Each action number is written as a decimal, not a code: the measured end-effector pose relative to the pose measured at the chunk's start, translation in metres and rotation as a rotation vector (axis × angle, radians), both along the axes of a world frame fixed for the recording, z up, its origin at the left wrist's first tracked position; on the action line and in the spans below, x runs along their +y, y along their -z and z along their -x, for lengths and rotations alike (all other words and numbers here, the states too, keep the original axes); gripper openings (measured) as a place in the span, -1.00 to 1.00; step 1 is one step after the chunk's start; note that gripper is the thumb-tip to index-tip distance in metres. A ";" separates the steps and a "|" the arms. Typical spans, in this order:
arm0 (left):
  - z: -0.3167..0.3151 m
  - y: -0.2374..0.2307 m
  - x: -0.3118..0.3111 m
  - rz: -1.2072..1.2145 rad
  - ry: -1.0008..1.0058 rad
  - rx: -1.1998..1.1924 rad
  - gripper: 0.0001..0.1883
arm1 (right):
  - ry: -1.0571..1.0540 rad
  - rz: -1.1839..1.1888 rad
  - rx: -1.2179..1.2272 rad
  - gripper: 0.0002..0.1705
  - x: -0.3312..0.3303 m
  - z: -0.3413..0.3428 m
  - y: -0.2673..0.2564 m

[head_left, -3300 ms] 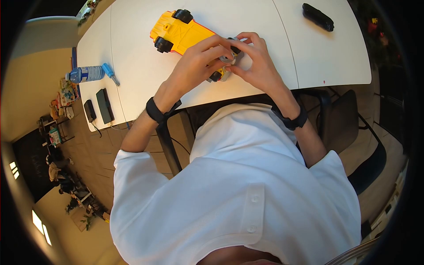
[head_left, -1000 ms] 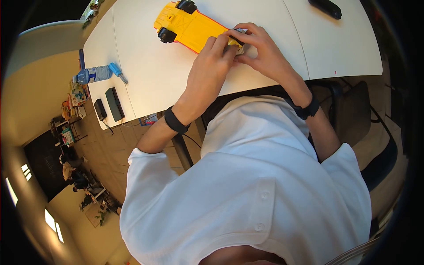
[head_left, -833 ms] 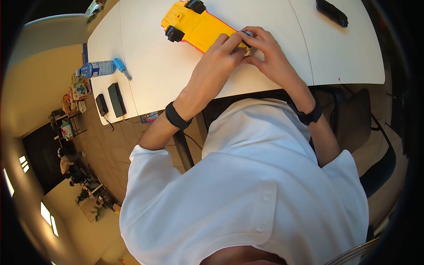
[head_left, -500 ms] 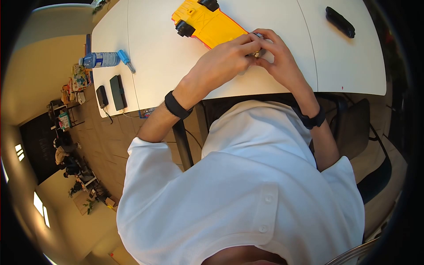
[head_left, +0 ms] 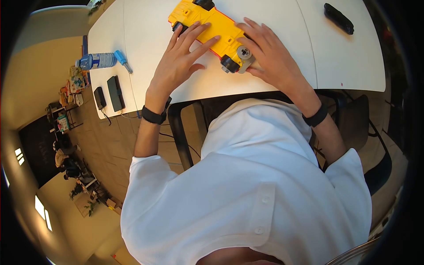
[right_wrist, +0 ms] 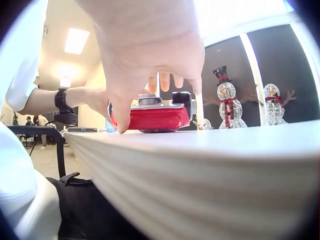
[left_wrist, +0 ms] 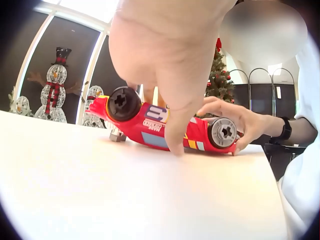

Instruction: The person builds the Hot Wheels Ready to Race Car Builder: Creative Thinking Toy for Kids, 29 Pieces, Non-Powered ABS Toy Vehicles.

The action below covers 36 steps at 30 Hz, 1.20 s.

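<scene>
A toy car (head_left: 217, 27) lies upside down on the white table, its yellow underside up and its red body (left_wrist: 150, 127) below. My left hand (head_left: 176, 59) spreads over the underside with long, straight fingers, the thumb hanging down beside the near side in the left wrist view. At the car's right end my right hand (head_left: 282, 59) holds on, fingers over the far side and thumb (right_wrist: 123, 120) low on the end. A grey round piece (head_left: 244, 52) with a cross-shaped hole sits on top there, beside a black wheel (head_left: 229, 63). The far wheel at that end is mostly covered by fingers.
The white table (head_left: 145, 66) carries a blue-labelled water bottle (head_left: 98, 61), a light-blue tool (head_left: 123, 61), a dark flat case (head_left: 115, 93) and a small black device (head_left: 100, 98) on the left. A black case (head_left: 338, 18) lies at the far right.
My left hand has left the car's right end, where both hands worked close together, and moved left with its fingers spread over the underside. The grey round piece and near wheel now show.
</scene>
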<state>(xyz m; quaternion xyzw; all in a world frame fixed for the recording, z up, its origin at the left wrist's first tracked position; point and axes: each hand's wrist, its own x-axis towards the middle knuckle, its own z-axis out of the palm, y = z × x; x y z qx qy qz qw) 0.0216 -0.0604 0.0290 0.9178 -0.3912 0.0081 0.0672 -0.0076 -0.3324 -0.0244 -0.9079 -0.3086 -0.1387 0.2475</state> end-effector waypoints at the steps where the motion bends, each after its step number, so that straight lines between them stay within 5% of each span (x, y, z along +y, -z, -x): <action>1: -0.002 0.006 -0.001 -0.009 0.001 -0.081 -0.17 | -0.001 0.000 -0.001 0.00 0.005 -0.001 -0.001; 3: -0.004 0.013 0.000 -0.010 0.004 -0.160 -0.23 | -0.085 0.227 -0.071 -0.18 0.013 -0.003 0.001; 8: -0.014 0.013 0.000 0.114 0.009 -0.261 -0.49 | -0.111 0.252 -0.139 -0.36 0.013 0.000 -0.003; 16: -0.011 0.002 -0.002 0.114 0.041 -0.200 -0.52 | -0.189 0.213 -0.027 -0.50 0.003 0.001 -0.022; 19: -0.011 -0.004 0.000 0.204 0.027 -0.162 -0.42 | -0.226 0.027 0.050 -0.48 -0.005 0.006 -0.036; 21: -0.010 -0.007 0.003 0.267 0.008 -0.162 -0.34 | -0.168 -0.227 0.383 -0.37 -0.010 0.007 -0.055; 24: -0.007 -0.006 -0.001 0.339 0.004 0.032 0.00 | -0.186 -0.437 0.270 -0.33 -0.021 -0.003 -0.042; 27: -0.004 -0.003 -0.018 0.351 -0.053 0.030 0.05 | -0.190 -0.581 0.418 -0.19 -0.028 -0.006 -0.038; 28: -0.004 -0.005 -0.027 0.325 -0.083 -0.068 0.04 | -0.180 -0.737 0.530 -0.37 -0.027 -0.003 -0.041; 31: -0.015 -0.006 -0.050 0.384 -0.040 -0.124 0.20 | -0.117 -0.830 0.818 -0.49 -0.040 -0.004 -0.044; 36: -0.045 -0.004 -0.066 0.329 0.028 -0.128 0.07 | 0.096 -1.124 1.115 -0.55 -0.048 -0.009 -0.047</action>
